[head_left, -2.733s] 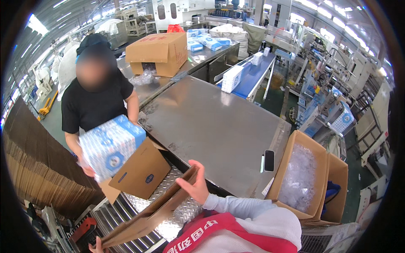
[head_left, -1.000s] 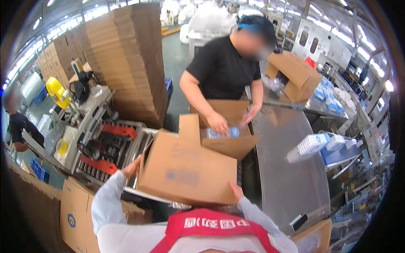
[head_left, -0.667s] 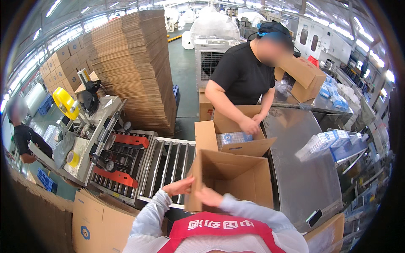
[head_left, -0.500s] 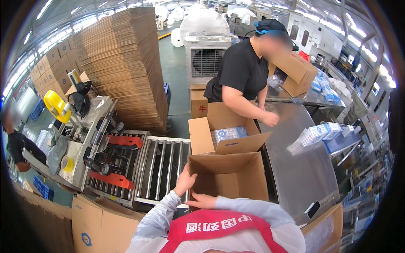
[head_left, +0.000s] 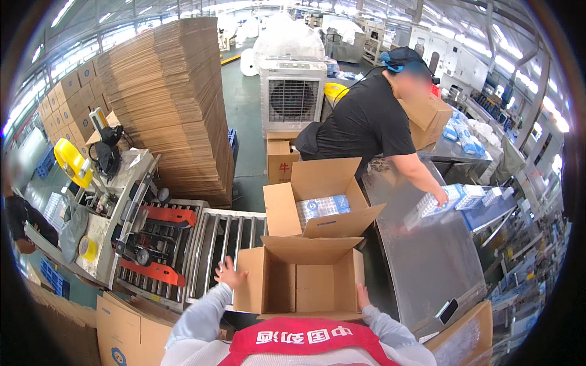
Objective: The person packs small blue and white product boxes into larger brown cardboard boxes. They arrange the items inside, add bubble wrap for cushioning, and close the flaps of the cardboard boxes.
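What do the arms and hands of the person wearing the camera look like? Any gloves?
The left sleeve and right sleeve are long, pale blue and wrinkled, reaching about to the wrists. No gloves: the left grip and right grip are bare.

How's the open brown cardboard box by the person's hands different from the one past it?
The near brown cardboard box looks empty; the far brown cardboard box holds white-and-blue packs. The near box sits between the left hand and right hand; the far box doesn't. Both have open flaps.
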`<state>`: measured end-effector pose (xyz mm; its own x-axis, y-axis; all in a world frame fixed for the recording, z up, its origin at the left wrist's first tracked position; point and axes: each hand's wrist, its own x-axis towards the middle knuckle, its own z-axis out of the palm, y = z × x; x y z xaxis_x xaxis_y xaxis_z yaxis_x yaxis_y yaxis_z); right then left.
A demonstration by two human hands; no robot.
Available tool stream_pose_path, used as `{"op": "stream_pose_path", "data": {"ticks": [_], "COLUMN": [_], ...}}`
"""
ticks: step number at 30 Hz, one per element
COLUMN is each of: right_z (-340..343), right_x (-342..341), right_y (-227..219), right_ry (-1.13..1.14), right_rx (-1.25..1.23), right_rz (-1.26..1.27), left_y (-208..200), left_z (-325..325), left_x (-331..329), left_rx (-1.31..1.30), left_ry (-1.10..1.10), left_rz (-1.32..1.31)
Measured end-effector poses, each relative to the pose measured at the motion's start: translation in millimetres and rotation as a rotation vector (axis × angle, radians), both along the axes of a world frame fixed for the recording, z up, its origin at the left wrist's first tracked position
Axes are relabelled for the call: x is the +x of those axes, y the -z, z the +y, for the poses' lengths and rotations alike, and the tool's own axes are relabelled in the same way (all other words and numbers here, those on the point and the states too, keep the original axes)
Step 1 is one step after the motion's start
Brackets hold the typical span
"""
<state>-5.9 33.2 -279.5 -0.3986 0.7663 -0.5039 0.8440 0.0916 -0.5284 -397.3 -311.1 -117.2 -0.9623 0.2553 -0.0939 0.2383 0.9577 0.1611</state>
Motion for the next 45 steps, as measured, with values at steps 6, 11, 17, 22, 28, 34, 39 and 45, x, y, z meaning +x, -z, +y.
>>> {"op": "stream_pose_path", "data": {"ticks": [6,11,17,22,28,34,39,45], "right_z": [-42,-13,15,-7,-19,-28,-2,10], "right_x": [-46,-41,-42,-40,-77,-78,-86,-111], "right_y": [-118,-93,-49,-38,-89,-108,-97,-141], "right_ry": [0.013,-0.047,-0.096,-0.179,-0.167,-0.13,-0.14,-0.111], "right_rx": [0.088,0.043,0.02,0.273,0.221,0.235,0.082,0.042], "right_rz": [0.034,0.006,0.093,-0.001,0.082,0.041,0.065,-0.042], "left_y": [14,23,47,44,21,20,8,9], "left_z": [30,40,40,34,40,41,49,55], "left_x": [79,79,63,66,46,38,33,41], "left_rx": [0.453,0.471,0.605,0.782,0.752,0.722,0.701,0.764], "left_ry": [0.138,0.249,0.182,0.234,0.158,0.222,0.267,0.278], "left_rz": [-0.177,-0.074,-0.258,-0.155,-0.192,-0.177,-0.169,-0.196]}}
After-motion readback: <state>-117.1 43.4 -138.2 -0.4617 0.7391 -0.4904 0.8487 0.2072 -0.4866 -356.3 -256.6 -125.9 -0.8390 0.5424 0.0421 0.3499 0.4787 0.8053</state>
